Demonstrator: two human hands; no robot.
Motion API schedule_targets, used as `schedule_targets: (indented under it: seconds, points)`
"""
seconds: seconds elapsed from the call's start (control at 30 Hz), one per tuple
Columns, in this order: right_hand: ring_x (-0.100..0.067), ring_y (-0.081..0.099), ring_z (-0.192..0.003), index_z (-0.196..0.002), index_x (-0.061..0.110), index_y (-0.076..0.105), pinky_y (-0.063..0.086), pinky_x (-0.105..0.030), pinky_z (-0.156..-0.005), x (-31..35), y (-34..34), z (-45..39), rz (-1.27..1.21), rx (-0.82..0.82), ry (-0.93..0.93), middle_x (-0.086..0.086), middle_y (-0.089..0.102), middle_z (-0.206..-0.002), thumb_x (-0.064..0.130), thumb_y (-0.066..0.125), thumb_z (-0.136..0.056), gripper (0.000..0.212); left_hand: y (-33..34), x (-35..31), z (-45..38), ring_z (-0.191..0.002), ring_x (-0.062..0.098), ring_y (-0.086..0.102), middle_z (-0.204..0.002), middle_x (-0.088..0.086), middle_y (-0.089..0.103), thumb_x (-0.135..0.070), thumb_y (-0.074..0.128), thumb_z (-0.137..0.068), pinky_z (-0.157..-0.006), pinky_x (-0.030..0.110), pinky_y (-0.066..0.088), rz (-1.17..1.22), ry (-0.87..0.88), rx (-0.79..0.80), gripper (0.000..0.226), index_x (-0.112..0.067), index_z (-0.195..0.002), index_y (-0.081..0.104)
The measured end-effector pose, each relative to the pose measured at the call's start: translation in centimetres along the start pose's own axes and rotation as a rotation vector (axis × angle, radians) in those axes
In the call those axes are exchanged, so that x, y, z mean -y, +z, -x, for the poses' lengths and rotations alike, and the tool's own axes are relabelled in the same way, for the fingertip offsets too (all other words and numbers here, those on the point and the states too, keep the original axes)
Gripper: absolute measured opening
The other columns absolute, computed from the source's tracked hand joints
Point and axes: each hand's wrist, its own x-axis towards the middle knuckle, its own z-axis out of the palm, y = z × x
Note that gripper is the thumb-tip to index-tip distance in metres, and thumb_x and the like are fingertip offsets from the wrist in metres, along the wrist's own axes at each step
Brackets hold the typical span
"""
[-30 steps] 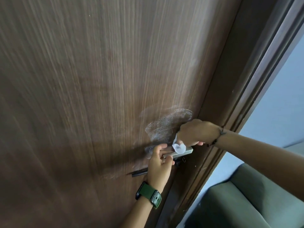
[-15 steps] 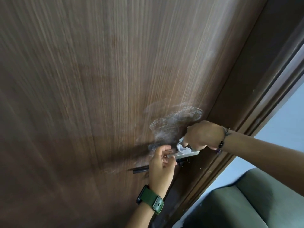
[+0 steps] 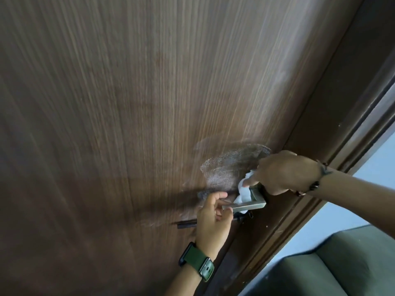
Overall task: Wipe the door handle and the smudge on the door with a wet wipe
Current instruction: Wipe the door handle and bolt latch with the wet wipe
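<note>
1. Head view, nearest first: left forearm enters from the bottom edge, with a green-strapped watch (image 3: pixel 196 266) on the wrist.
2. Left hand (image 3: pixel 213 218) reaches up to the free end of the door handle (image 3: pixel 245 205). Thumb and fingers are curled around the end of the lever and pinch it.
3. Door handle is a squared, brushed-metal lever. It sits near the door's right edge, running left from its mount.
4. Wet wipe (image 3: pixel 243 189) is white and crumpled, draped over the handle where the lever meets its neck. A bit of it shows below the lever too.
5. Right hand (image 3: pixel 282 171) comes in from the right edge, with a dark beaded bracelet (image 3: pixel 314 184) on the wrist. Its fingers are curled on the wipe and press it against the handle's mount end.
6. A dark slim latch bar (image 3: pixel 186 224) sits on the door below the handle, partly behind the left hand.
7. Smudge (image 3: pixel 230 165) is a whitish, hazy patch on the door (image 3: pixel 128 124), just above the handle and touching the right hand's knuckle area. Fainter streaks lie to its upper left and down near the latch bar.
8. Door is dark wood grain and fills most of the view. The door frame (image 3: pixel 342 124) runs diagonally at right.
9. Farthest, lower right: a green sofa (image 3: pixel 331 270) against a pale wall (image 3: pixel 380 167).
</note>
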Motion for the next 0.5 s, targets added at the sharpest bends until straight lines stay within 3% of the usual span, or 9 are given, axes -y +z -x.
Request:
schedule_targets:
  seconds: [0.13, 0.23, 0.37, 0.5]
  points:
    - [-0.029, 0.038, -0.130, -0.139, 0.052, 0.021, 0.042, -0.048, -0.087, 0.7, 1.3, -0.9, -0.054, -0.062, -0.019, -0.001, 0.033, -0.147, 0.011, 0.035, -0.095, 0.062, 0.3, -0.2, 0.1, -0.076, 0.021, 0.065, -0.082, -0.001, 0.063, 0.001, 0.054, -0.082, -0.063, 0.016, 0.049, 0.012, -0.020, -0.021, 0.036, -0.034, -0.093, 0.053]
    - [-0.030, 0.048, -0.120, -0.140, 0.045, 0.029, 0.045, -0.043, -0.082, 2.3, 3.0, -2.3, -0.104, -0.092, -0.072, -0.005, 0.045, -0.135, 0.011, 0.038, -0.095, 0.057, 0.1, -0.4, 0.2, -0.075, 0.016, 0.064, -0.086, -0.001, 0.065, -0.001, 0.054, -0.084, -0.060, 0.013, 0.048, -0.001, -0.029, 0.010, 0.035, -0.034, -0.093, 0.054]
    - [-0.028, 0.060, -0.102, -0.132, 0.035, 0.043, 0.046, -0.035, -0.069, 2.0, 6.0, -1.3, -0.266, -0.437, 0.037, -0.004, 0.059, -0.114, 0.015, 0.040, -0.093, 0.044, -0.2, -0.4, 0.0, -0.078, 0.021, 0.063, -0.085, 0.004, 0.066, -0.002, 0.054, -0.084, -0.056, 0.012, 0.048, -0.034, -0.045, 0.023, 0.036, -0.037, -0.092, 0.053]
    - [-0.027, 0.064, -0.090, -0.115, 0.026, 0.054, 0.041, -0.031, -0.062, 4.0, 8.6, -1.0, -0.657, -0.717, 0.182, -0.001, 0.063, -0.104, 0.020, 0.043, -0.088, 0.030, 0.5, -0.4, 0.1, -0.075, 0.016, 0.063, -0.082, 0.005, 0.065, 0.000, 0.052, -0.084, -0.057, 0.017, 0.050, -0.026, -0.070, -0.017, 0.035, -0.033, -0.094, 0.056]
